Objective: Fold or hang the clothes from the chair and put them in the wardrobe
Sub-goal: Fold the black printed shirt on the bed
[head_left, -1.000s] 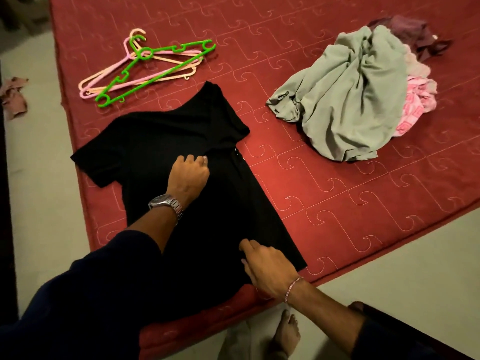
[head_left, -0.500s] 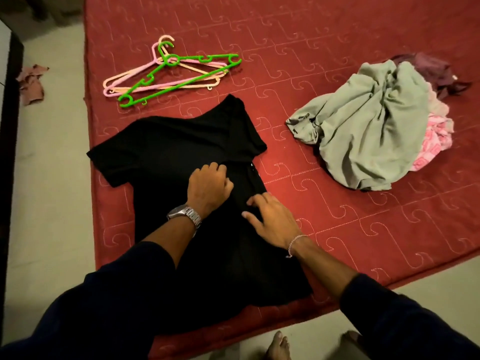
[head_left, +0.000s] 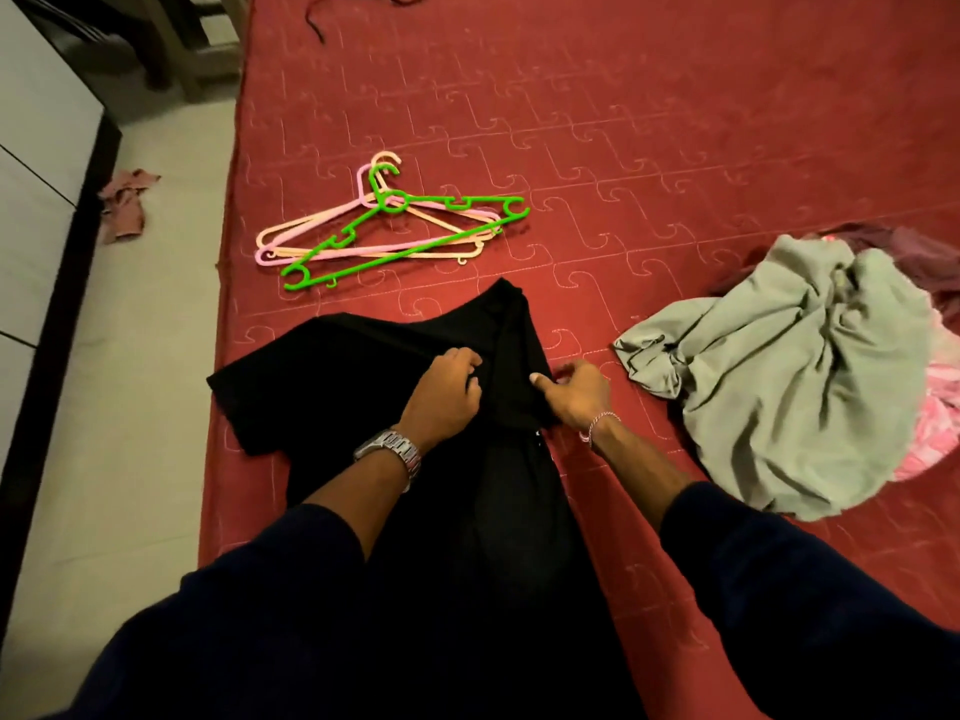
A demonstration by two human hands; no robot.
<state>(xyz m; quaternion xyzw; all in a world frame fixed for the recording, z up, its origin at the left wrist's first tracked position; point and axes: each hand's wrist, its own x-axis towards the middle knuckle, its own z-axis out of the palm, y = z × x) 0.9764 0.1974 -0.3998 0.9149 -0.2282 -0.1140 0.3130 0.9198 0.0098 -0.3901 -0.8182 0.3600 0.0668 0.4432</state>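
A black t-shirt (head_left: 337, 371) lies flat on the red mattress (head_left: 623, 148), its right side folded inward. My left hand (head_left: 447, 392), with a watch at the wrist, rests with curled fingers on the shirt's chest. My right hand (head_left: 574, 394) pinches the folded right sleeve edge of the shirt between thumb and fingers. Beyond the collar lie a green hanger (head_left: 415, 236) and pink and peach hangers (head_left: 311, 241) in a stack. A crumpled grey-green garment (head_left: 795, 387) sits to the right, over pink cloth (head_left: 940, 423) and a maroon cloth (head_left: 904, 246).
The mattress edge runs down the left, with pale floor (head_left: 130, 407) beside it. A pinkish rag (head_left: 124, 200) lies on the floor. A dark-edged cabinet (head_left: 47, 200) stands at far left. A dark cord (head_left: 317, 18) lies at the mattress's far end.
My right hand moved from the shirt's hem up along its right side to the sleeve and now pinches it. My left hand stayed on the chest. The view tilted toward the far end.
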